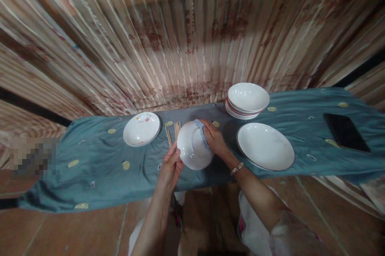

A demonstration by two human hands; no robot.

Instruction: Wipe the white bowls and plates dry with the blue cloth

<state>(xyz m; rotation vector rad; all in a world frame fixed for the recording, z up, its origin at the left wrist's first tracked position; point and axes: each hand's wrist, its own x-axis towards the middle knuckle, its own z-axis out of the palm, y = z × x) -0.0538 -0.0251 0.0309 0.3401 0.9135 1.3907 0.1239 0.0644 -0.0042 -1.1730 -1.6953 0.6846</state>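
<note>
A white bowl [192, 150] is held tilted above the front middle of the cloth-covered table. My left hand [173, 164] grips its left rim, thumb on the near face and fingers behind. At the upper right of the bowl, my right hand [214, 136] is closed on a pale blue and white cloth [200, 128] pressed against the rim; the fingertips are partly hidden. Behind the bowl lie several wooden chopsticks [168, 136], some of them covered by it. A white plate with a floral pattern [142, 129] rests to the left of my hands.
A stack of white bowls [248, 97] with red bands stands at the back right. In front of it sits a large white oval dish [266, 146]. A black tablet-like object [345, 132] lies farther right. The green patterned tablecloth [102, 180] reaches over the front edge; a curtain [192, 27] hangs behind.
</note>
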